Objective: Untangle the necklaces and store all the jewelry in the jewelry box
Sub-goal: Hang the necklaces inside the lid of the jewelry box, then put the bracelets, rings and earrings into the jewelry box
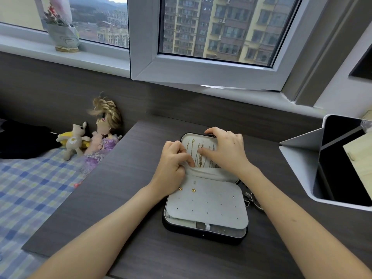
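Note:
A black jewelry box (201,232) lies open on the dark wooden desk. Several thin gold necklaces (194,150) hang in rows on the inside of its raised lid (186,138). My right hand (227,150) grips the lid's top edge, thumb pressed on the chains. My left hand (173,164) has its fingers curled at the edge of the lid's elastic pocket (209,174), where the chains' lower ends tuck in. A grey earring panel (207,204) covers the base and carries two gold studs (193,190). A dark clover bracelet (249,200) lies right of the box, partly under my forearm.
A tablet in a grey folding case (302,146) stands at the right of the desk. A doll (104,141) and a plush toy (73,140) sit left of the desk, by a checked bedsheet (30,188). An open window frame (201,75) overhangs the desk's back edge.

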Demonstrator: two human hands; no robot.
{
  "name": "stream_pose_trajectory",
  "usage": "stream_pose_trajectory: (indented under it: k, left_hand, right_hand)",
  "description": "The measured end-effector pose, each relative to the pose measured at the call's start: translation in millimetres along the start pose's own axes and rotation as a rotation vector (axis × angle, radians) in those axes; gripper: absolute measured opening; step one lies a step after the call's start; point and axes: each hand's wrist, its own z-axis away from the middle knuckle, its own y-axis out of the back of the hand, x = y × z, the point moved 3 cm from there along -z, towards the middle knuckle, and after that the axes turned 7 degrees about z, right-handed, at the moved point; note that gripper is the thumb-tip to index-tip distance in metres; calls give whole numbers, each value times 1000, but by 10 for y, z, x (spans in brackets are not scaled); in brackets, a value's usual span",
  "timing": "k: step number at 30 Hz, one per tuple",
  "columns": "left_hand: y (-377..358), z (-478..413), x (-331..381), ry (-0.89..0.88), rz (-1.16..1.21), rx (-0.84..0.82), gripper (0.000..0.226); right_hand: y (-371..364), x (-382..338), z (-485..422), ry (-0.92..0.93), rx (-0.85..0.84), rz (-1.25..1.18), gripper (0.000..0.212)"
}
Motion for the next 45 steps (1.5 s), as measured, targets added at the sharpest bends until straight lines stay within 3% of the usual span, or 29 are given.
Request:
stream_pose_trajectory:
  k: [5,9,14,20,23,26,32,39,42,45]
  left_hand:
    - [-36,-11,-24,125,-4,-83,38]
    - [-82,-64,-62,272,-69,-246,35]
    - [-66,-178,-69,432,-101,-413,35]
    - [182,-117,44,661,266,-456,31]
    - [354,-28,65,675,360,-551,46]
    - [427,49,100,667,397,-601,46]
    - [455,77,55,652,427,-473,24]
    - [478,167,-19,715,631,-559,46]
    - [504,168,-15,664,574,-618,35]
    - [458,121,-1,629,559,-495,33]
  right_hand:
    - [131,81,103,-33,98,-28,52]
    - [335,214,290,-40,135,-60,37]
    - [480,521,655,-90,38,-108,13]
    - [492,981,1085,-265,-87,-115,14]
    - [439,1083,1250,-292,-158,-140,12]
    - [382,1081,1340,-265,-195,-140,6]
    - [316,1068,1355,-225,-174,-93,6]
    - [318,1056,1437,-142,-162,-66,7]
    - [297,1019,1448,-93,-172,35,15]
    - [296,973,1431,-37,-192,167,16]
